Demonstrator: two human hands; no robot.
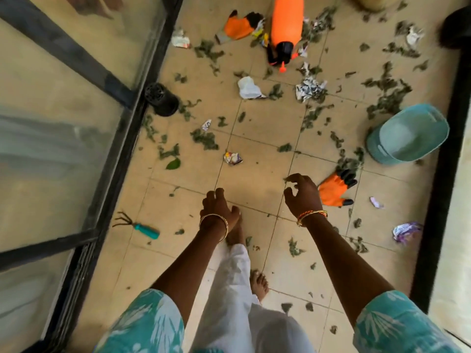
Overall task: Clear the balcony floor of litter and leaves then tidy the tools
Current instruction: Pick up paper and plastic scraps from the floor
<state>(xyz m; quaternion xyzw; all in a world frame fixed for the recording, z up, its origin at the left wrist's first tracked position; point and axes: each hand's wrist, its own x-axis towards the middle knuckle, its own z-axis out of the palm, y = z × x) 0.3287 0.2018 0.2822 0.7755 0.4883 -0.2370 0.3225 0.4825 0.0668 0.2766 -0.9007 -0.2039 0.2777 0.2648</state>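
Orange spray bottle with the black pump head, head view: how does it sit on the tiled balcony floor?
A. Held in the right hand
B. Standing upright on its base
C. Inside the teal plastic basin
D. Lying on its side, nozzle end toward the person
D: the orange spray bottle with the black pump head lies flat on the tiled floor among leaves, its orange nozzle tip pointing toward the person.

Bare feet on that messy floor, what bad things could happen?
She might step on the hand rake, whose prongs lie near her bare foot. The crumpled wrapper just ahead could slip underfoot. The orange sprayer lies tipped over and might leak, making the tiles slippery.
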